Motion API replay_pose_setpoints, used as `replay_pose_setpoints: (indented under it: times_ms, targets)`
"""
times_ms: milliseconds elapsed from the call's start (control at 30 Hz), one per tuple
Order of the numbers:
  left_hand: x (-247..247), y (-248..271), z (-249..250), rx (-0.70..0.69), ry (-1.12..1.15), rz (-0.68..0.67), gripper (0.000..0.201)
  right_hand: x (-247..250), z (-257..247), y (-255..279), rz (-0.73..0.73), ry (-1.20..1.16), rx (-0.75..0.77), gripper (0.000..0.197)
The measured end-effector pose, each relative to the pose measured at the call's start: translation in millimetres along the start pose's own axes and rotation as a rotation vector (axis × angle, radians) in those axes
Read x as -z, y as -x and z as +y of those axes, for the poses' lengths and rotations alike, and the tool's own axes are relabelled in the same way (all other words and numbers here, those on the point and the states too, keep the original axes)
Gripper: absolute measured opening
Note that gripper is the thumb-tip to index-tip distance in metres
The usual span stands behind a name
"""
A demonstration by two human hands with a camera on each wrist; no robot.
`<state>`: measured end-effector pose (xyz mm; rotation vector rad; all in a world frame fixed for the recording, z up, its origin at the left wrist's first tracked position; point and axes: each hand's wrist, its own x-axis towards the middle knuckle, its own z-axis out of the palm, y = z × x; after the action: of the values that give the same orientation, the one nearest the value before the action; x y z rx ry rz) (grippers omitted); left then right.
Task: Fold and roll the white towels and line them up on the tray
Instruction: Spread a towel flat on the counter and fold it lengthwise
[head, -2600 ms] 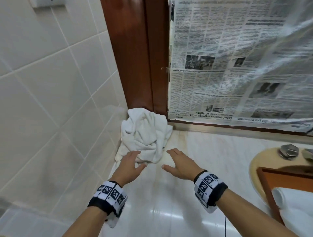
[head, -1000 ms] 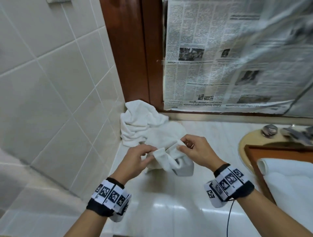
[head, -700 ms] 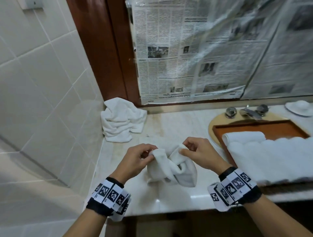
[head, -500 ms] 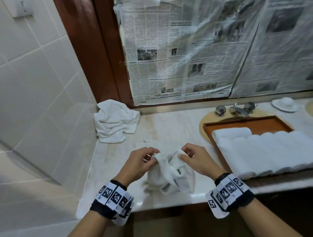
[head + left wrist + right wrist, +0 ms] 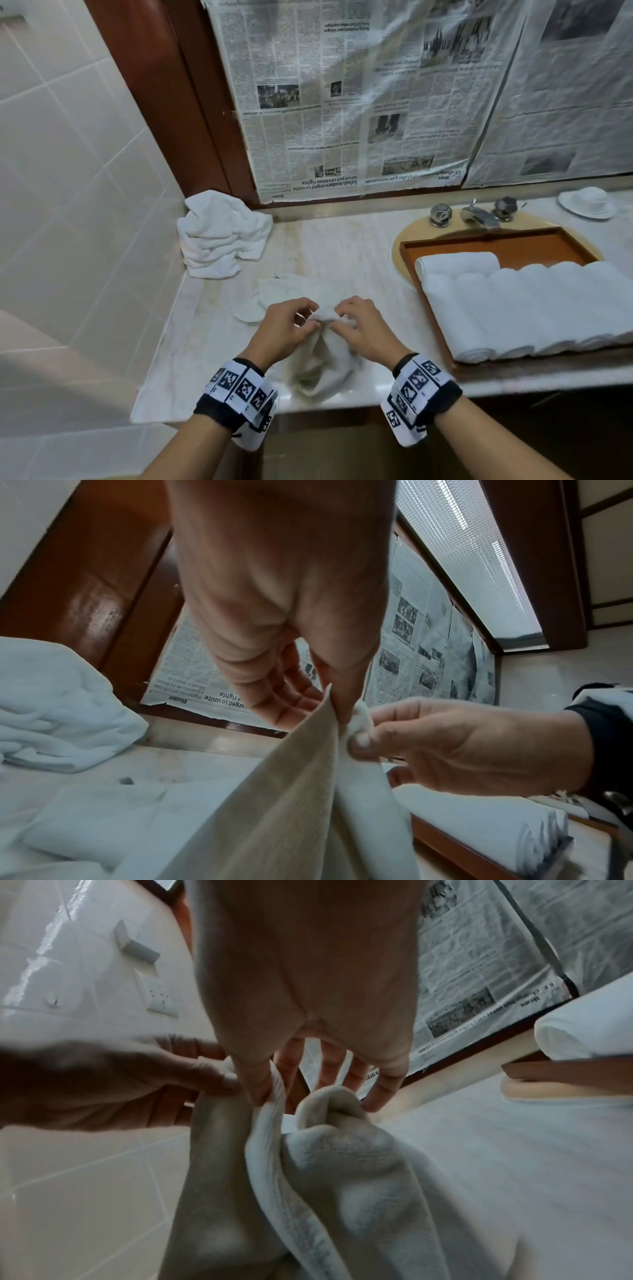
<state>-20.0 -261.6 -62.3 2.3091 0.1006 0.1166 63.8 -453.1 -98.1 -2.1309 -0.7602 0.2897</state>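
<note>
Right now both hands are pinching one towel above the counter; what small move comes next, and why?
Probably draw the hands apart along the top edge to open the towel. The left hand and right hand pinch the held towel almost at one spot, so it hangs bunched. It needs to lie flat on the counter before folding and joining the rolled towels on the tray.

Counts, this moment:
- hands: 2, left hand (image 5: 282, 331), right hand (image 5: 364, 329)
- wrist bands: 2
- held towel (image 5: 320, 363): 1
- crumpled towel pile (image 5: 221, 237): 1; number of towels in it indistinct
- rolled towels (image 5: 527, 305) on tray (image 5: 493, 246): about 7
- tap knobs: 2
- spout: 1
- white dish (image 5: 587, 202): 1
</note>
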Motion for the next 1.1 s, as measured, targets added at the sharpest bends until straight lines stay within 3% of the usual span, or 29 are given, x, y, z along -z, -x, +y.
replay_pose_setpoints:
  times_ms: [67,233,300,367,400,467,600,767,1000,1100]
  targets:
    - [-6.4,4.6,-10.4,0.066,-0.010,-0.034,0.011,9.3,-5.1,-0.1,0.062,-0.111,0.014,0.013]
    - [-29.9,32.1,-53.1,0.342,-0.192,-0.257,0.023,28.4,-6.5,-4.0,0.163,-0.275,-0.035,0.009]
    - [-33.2,41.3,-68.1,0.374,-0.287,-0.247,0.018,33.7,-0.1,-7.0,0.218,-0.226,-0.055,0.019]
    - [-32.3,45.7,-83.9,0.394,-0.349,-0.144,0.013,35.4,8.3,-9.3,0.237,-0.156,-0.099,0.023]
    - [-31.6,47.0,-89.0,0.393,-0.358,-0.091,0.018,34.1,13.2,-9.1,0.224,-0.121,-0.122,0.025]
    - [-28.6,49.8,-92.6,0.380,-0.260,-0.036,0.008,26.5,24.1,-7.0,0.136,-0.077,-0.175,0.034]
    - [-26.0,62.0,-94.0,0.279,-0.035,-0.008,0.018,4.8,35.9,1.9,-0.040,-0.022,-0.242,0.051]
    - [-24.4,73.4,-95.2,0.258,0.117,0.038,0.010,-19.8,37.2,9.2,-0.167,0.073,-0.252,0.067]
    - [-21.2,93.8,-100.6,0.236,0.122,0.057,0.014,-39.6,26.2,40.7,-0.064,-0.063,-0.322,0.027]
    - [-12.9,107.7,-103.2,0.206,0.155,0.047,0.014,-47.8,16.2,55.2,0.003,-0.084,-0.327,0.020]
